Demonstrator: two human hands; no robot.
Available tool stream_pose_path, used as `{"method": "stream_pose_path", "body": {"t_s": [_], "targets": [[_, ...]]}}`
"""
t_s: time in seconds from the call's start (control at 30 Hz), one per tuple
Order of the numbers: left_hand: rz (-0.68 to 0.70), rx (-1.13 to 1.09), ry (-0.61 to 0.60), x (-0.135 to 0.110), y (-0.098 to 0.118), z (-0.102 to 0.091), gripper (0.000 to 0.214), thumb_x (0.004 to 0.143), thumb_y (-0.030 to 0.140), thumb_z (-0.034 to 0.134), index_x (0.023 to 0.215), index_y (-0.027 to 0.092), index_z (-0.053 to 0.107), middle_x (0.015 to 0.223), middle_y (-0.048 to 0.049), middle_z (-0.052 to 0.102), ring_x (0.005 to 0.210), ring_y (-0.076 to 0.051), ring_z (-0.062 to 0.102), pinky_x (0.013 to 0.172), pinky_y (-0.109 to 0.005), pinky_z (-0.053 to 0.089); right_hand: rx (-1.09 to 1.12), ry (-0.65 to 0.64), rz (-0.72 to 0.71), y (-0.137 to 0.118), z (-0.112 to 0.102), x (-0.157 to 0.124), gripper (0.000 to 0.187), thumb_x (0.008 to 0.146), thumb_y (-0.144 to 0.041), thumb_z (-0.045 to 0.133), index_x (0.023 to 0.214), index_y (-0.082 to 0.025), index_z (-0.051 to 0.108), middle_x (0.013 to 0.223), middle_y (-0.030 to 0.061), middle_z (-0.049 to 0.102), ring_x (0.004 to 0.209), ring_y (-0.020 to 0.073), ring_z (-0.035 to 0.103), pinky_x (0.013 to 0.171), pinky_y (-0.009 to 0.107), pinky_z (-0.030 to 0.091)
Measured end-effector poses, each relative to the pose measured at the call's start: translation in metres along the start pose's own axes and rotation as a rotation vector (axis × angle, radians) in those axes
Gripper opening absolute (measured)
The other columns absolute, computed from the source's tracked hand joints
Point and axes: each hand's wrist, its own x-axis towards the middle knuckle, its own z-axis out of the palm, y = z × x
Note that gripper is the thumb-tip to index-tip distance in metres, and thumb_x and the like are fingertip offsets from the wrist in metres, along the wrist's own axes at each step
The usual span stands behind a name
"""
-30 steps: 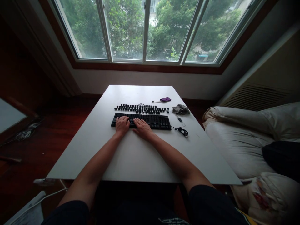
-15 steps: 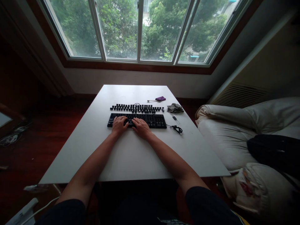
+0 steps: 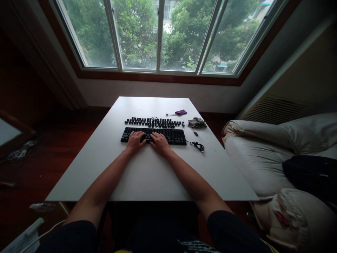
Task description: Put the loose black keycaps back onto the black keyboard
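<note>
A black keyboard (image 3: 175, 136) lies flat on the white table, its long side facing me. My left hand (image 3: 134, 140) rests on its left part, fingers stretched over the keys and thumb pointing inward. Over the middle keys lies my right hand (image 3: 159, 142), also with its fingers apart and holding nothing. Both hands hide some of the keys. Just behind the keyboard, loose black keycaps (image 3: 143, 121) are laid out in rows. From the keyboard's right end runs a bundled black cable (image 3: 198, 145) with a plug.
On the white table (image 3: 97, 168), a grey cloth (image 3: 197, 122), a small keycap puller (image 3: 196, 134) with wire loops and a purple cloth (image 3: 181, 112) beside a thin stick lie at the right. A pale sofa (image 3: 255, 158) stands right; a window (image 3: 158, 35) is ahead.
The view has shifted slightly. Both hands stay on the keyboard, with only small shifts of the fingers and left thumb.
</note>
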Motion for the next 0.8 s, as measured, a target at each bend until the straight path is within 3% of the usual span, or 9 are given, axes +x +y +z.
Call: {"method": "stream_pose_path", "body": {"t_s": [0.43, 0.8], "targets": [[0.034, 0.012, -0.038, 0.004, 0.018, 0.006, 0.048, 0.089, 0.036, 0.060, 0.135, 0.026, 0.058, 0.140, -0.0096, 0.060, 0.133, -0.029, 0.051, 0.122, -0.051, 0.024, 0.003, -0.021, -0.042, 0.013, -0.010, -0.005, 0.051, 0.097, -0.035, 0.058, 0.145, -0.019, 0.055, 0.150, 0.0147, 0.053, 0.144, 0.0277, 0.044, 0.119, 0.049, 0.032], [0.048, -0.020, -0.034, 0.006, 0.008, 0.008, 0.046, 0.089, 0.034, 0.060, 0.135, 0.026, 0.059, 0.139, -0.0085, 0.061, 0.132, -0.028, 0.052, 0.123, -0.050, 0.023, -0.018, -0.003, -0.060, 0.013, -0.006, 0.002, 0.050, 0.097, -0.035, 0.058, 0.143, -0.017, 0.057, 0.147, 0.0153, 0.056, 0.141, 0.0289, 0.047, 0.117, 0.048, 0.035]]}}
